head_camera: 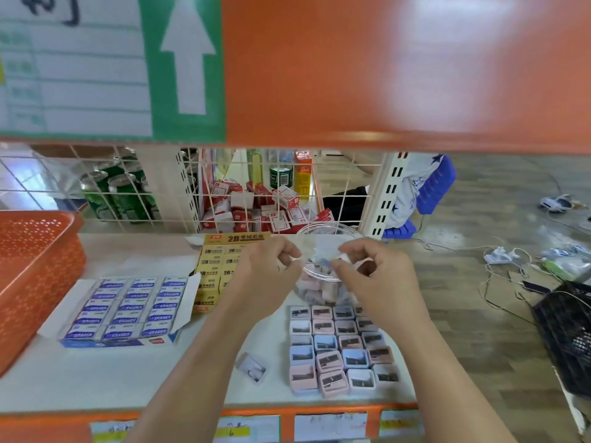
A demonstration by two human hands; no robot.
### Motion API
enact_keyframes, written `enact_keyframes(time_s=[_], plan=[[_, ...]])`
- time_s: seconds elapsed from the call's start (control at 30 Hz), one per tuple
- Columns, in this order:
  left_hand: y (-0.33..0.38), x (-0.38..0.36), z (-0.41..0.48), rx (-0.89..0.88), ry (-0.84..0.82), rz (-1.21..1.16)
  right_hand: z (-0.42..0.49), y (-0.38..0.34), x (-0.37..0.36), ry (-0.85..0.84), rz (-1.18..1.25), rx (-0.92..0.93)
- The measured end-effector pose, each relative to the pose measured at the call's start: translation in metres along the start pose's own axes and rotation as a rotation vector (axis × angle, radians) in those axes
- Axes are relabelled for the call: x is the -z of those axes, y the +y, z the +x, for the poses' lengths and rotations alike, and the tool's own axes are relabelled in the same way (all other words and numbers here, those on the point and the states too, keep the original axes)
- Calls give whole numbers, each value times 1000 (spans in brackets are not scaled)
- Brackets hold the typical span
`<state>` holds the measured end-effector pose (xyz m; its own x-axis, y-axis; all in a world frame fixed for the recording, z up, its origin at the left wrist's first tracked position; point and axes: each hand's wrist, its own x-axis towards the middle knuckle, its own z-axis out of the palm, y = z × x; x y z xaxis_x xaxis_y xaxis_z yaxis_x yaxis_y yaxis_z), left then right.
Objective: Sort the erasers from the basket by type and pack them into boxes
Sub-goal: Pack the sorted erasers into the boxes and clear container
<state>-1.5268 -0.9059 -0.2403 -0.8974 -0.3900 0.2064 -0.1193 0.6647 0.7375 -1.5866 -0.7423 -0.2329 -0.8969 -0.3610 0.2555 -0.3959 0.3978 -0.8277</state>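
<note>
Both my forearms reach up from the bottom edge and my hands meet over the mouth of a clear tub (326, 226). My right hand (377, 279) has its grip closed in a pinch, thumb and forefinger tips holding a small white piece (344, 258) above the tub. My left hand (267, 270) is curled the same way, fingertips drawn together just across from it. Something pale shows at those tips, but I cannot tell whether that grip really holds anything.

The tub stands on the white surface (128, 378), with pink and blue bits lying in its bottom. Near me, in front of the tub, pastel sharpeners (339, 350) lie in close rows, and a single small one (252, 368) lies apart to their left. A yellow 2B box (236, 238) sits left of the tub, partly behind my left wrist. Further left is an open box (118, 342) packed with blue-labelled erasers (137, 306) in three columns. The orange basket (38, 270) stands at the far left, cut off by the frame, so I cannot see inside.

Behind the surface runs a wire grid (153, 193), with green cans (105, 193) and a heap of red and white cartons (256, 212) beyond it. An orange panel (383, 75) with a green arrow sign (188, 59) fills the top. To the right, the floor (479, 330) carries cables (499, 276), a black crate (566, 334) and a blue stool (436, 183). The print on the front labels is too blurred to read.
</note>
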Motion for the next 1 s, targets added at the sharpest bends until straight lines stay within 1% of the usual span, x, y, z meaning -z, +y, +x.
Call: enact_keyframes(time_s=[0.1,0.2,0.27,0.33,0.4,0.43,0.57,0.67,0.73,0.8,0.9,1.0], plan=[[-4,6,-5,22,-73,60,8,2,-5,53,-71,-26],[-9,15,-13,93,-224,157,9,2,-5,36,-138,-49],[-12,21,-21,107,-365,275,6,3,-6,37,-136,-64],[-13,24,-28,119,-490,360,3,2,-7,74,-110,-60],[-14,25,-34,155,-566,411,-2,-2,-6,100,-85,-34],[-13,26,-36,173,-583,424,-5,-3,-6,86,-75,-18],[-9,25,-43,198,-621,484,-18,-7,-9,-107,-61,17],[-9,27,-48,228,-677,501,-25,-7,-11,-331,-168,-4],[-10,25,-50,237,-686,493,-28,-7,-12,-464,-248,-30],[-12,22,-52,225,-652,476,-32,-7,-14,-534,-298,-38],[-14,22,-52,206,-541,380,-35,-9,-19,-610,-375,-4],[-16,26,-49,140,-402,303,-34,-11,-21,-629,-445,51]])
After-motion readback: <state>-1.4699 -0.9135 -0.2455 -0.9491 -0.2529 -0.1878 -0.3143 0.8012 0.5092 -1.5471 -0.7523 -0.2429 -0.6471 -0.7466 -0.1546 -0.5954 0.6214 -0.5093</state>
